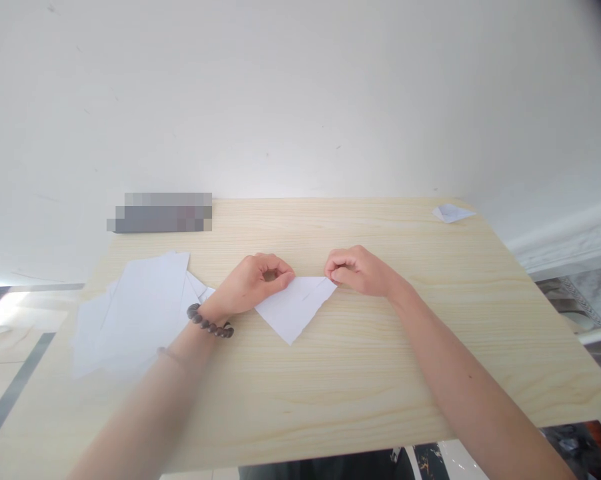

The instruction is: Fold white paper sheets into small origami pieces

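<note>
A white sheet of paper (293, 310), folded to a triangle with its point toward me, lies on the wooden table (290, 407) in front of me. My left hand (257, 280), with a dark bead bracelet (210, 325) at the wrist, pinches the paper's top edge between thumb and fingers. At the right corner, my right hand (357, 270) has its fingers closed in a pinch on the paper. A short crease or flap line shows near that corner. The paper's left corner is hidden behind my left hand.
A loose pile of white paper sheets (140, 307) lies to the left, partly behind my left forearm. A small folded paper piece (451, 213) rests at the far right corner. A blurred-out dark object (160, 217) stands at the back left, against the white wall (300, 100).
</note>
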A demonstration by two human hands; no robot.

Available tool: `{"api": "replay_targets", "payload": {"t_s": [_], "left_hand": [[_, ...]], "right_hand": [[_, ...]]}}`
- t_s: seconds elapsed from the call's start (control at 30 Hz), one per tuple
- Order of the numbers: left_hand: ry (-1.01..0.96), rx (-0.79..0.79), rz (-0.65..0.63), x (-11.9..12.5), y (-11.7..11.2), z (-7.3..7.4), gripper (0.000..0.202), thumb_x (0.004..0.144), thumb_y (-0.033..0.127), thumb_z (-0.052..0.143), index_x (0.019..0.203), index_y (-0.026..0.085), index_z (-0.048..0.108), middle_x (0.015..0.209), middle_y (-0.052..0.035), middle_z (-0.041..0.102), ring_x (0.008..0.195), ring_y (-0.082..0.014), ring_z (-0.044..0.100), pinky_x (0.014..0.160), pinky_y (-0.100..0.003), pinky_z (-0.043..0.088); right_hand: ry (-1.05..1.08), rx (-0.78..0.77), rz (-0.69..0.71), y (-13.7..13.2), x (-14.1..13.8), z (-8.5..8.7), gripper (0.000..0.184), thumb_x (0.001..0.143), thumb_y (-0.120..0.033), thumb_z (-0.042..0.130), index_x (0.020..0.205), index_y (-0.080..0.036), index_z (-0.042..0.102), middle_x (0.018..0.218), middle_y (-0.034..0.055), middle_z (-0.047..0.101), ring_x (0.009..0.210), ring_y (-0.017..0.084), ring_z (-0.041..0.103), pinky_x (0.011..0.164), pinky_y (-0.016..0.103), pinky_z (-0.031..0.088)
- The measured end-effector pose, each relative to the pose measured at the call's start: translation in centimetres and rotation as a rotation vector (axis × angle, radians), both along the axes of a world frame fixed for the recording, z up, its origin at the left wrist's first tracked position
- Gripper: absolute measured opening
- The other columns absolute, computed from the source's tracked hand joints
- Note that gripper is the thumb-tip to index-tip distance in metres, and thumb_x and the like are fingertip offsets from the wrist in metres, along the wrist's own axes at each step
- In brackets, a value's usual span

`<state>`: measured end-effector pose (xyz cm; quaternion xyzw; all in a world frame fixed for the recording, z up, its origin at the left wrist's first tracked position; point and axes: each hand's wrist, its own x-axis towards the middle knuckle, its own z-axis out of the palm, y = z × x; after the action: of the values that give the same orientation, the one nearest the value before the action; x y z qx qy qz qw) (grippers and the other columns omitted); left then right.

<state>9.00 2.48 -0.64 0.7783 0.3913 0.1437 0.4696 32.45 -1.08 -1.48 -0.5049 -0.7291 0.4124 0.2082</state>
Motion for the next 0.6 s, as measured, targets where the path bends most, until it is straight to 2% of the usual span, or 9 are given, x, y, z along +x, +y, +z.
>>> {"api": "replay_targets", "payload": {"t_s": [0.1,0.2,0.3,0.5,0.6], "left_hand": [[-0.005,0.029,-0.015,0.3,-0.1,-0.1,0.025,0.081,0.036,0.049,0.078,0.016,0.063,0.078,-0.0020,0.062,0.067,-0.0126,0.056,0.056,-0.022,0.043],[-0.007,0.093,-0.012,0.5,-0.2,-0.4,0.024,0.082,0.035,0.048,0.078,0.017,0.064,0.075,-0.0016,0.062,0.066,-0.0126,0.055,0.058,-0.023,0.043],[0.009,0.186,-0.007,0.7,-0.4,-0.5,0.022,0.081,0.032,0.049,0.076,0.018,0.064,0.073,-0.0010,0.061,0.068,-0.0127,0.055,0.062,-0.023,0.043],[0.020,0.129,0.026,0.6,-0.5,-0.3,0.020,0.080,0.031,0.049,0.075,0.017,0.063,0.075,-0.0011,0.060,0.064,-0.0118,0.054,0.057,-0.022,0.042],[0.021,0.101,0.035,0.5,-0.5,-0.1,0.021,0.080,0.031,0.049,0.075,0.017,0.063,0.078,-0.0016,0.061,0.064,-0.0118,0.055,0.055,-0.022,0.042]], "right_hand": [[0.005,0.057,0.038,-0.1,-0.5,-0.1,0.022,0.081,-0.019,0.041,0.066,-0.017,0.056,0.068,0.0005,0.056,0.062,0.011,0.047,0.058,0.025,0.035],[-0.068,0.219,0.059,-0.3,-1.7,-0.4,0.026,0.084,-0.030,0.045,0.064,-0.017,0.056,0.064,0.0009,0.057,0.066,0.013,0.047,0.063,0.027,0.035],[-0.110,0.316,0.069,-0.4,-2.6,-0.8,0.023,0.085,-0.029,0.047,0.068,-0.018,0.058,0.063,-0.0003,0.059,0.064,0.012,0.047,0.070,0.029,0.035],[-0.027,0.209,0.024,-0.2,-1.9,-0.9,0.023,0.086,-0.030,0.045,0.074,-0.018,0.059,0.071,-0.0001,0.061,0.065,0.011,0.050,0.059,0.023,0.035],[-0.025,0.192,0.050,-0.1,-1.5,-0.8,0.024,0.086,-0.032,0.045,0.073,-0.017,0.060,0.073,0.0007,0.062,0.067,0.011,0.051,0.060,0.023,0.035]]}}
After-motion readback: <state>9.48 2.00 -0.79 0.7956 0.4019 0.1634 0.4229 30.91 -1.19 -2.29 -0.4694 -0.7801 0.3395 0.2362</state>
